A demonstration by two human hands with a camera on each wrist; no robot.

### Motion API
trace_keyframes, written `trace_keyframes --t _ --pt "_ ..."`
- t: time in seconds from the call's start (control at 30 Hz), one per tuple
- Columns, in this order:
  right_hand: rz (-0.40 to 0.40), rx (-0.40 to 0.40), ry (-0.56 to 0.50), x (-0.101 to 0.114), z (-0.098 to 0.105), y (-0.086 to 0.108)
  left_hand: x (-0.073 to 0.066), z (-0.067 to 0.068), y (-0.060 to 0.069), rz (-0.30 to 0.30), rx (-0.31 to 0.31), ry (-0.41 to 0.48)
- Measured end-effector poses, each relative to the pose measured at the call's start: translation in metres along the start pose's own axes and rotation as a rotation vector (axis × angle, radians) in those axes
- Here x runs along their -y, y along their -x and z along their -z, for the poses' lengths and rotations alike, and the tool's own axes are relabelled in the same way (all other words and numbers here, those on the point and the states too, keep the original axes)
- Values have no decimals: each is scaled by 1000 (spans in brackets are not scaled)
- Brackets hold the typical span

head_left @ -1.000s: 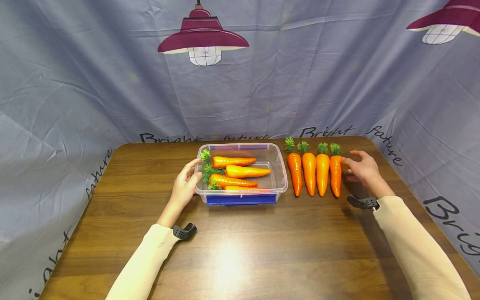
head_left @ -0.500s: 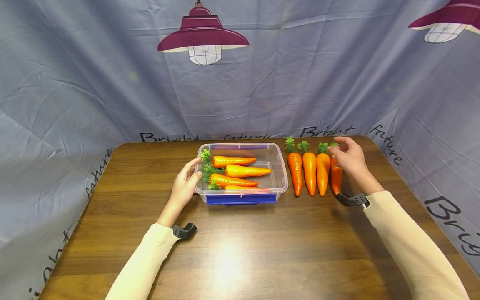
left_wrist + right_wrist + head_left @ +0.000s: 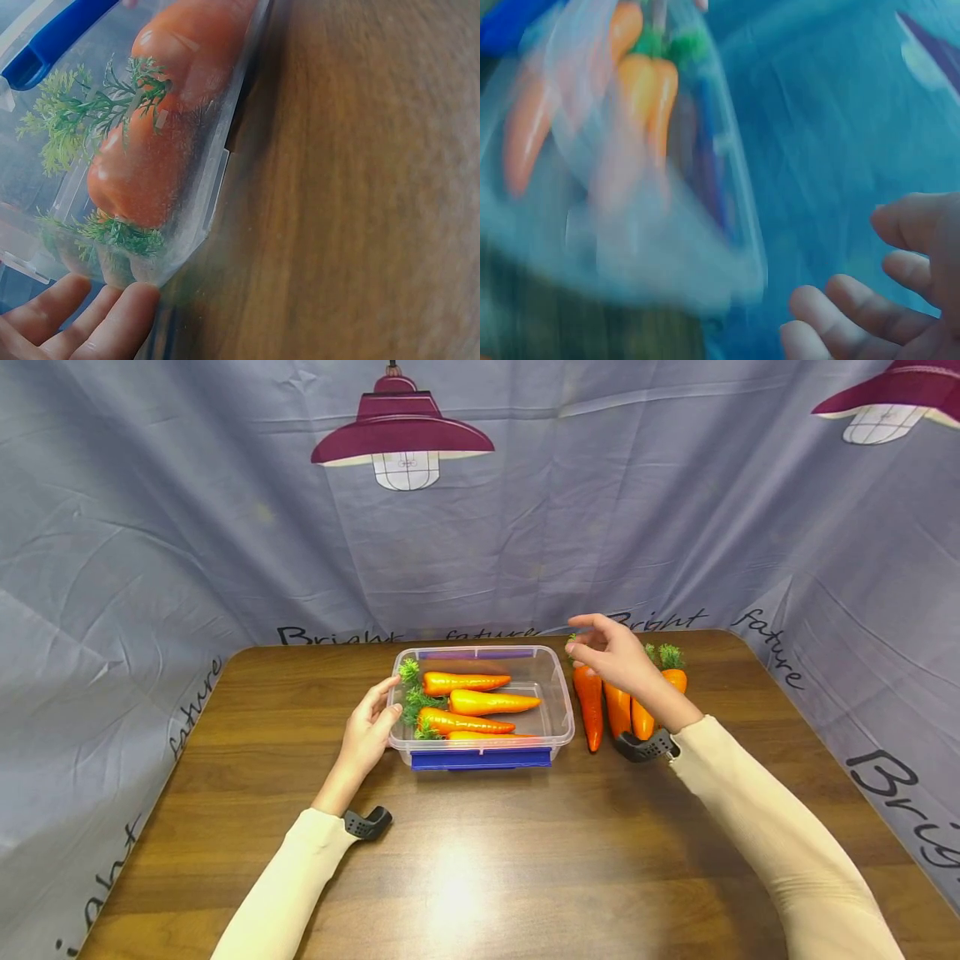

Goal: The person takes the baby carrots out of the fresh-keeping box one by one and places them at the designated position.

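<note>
A clear plastic box with blue clips holds several orange carrots with green tops. My left hand rests against the box's left end. In the left wrist view its fingertips touch the outside of the wall, close to the green tops. My right hand is raised above a row of carrots to the right of the box, its fingers loosely bent with nothing between them. That hand and wrist hide parts of the row. The right wrist view is blurred and shows the right fingers apart from the box.
The wooden table has a blue-grey curtain with printed lamps and lettering behind it and at its sides. A black wrist mount sits on the left wrist, and another wrist mount on the right.
My right hand has moved left, from beside the rightmost carrot across the row to above its left end. The left hand and the box have stayed in place.
</note>
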State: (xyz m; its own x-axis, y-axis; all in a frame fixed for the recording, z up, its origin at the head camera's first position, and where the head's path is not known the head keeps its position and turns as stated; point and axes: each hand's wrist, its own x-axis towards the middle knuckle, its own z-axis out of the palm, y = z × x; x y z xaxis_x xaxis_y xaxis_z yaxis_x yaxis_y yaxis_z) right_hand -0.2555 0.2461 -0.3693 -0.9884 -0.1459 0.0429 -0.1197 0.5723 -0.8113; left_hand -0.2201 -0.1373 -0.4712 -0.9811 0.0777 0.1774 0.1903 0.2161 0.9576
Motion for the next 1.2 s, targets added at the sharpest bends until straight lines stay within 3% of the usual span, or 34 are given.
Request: trace_keyframes --t 0.23,0.43,0.6,0.87,1.2 --pt "108 177 65 34 -47 -7 1 0 0 6 4 4" --pt "212 330 176 48 -85 -12 2 -2 -2 -16 5 28" --pt "198 441 259 50 -108 -14 1 -3 -2 -26 12 38" --pt "227 463 258 50 -124 -17 1 -1 -2 -31 10 38" --pt "215 508 273 50 -129 -17 0 2 -1 -13 11 12"
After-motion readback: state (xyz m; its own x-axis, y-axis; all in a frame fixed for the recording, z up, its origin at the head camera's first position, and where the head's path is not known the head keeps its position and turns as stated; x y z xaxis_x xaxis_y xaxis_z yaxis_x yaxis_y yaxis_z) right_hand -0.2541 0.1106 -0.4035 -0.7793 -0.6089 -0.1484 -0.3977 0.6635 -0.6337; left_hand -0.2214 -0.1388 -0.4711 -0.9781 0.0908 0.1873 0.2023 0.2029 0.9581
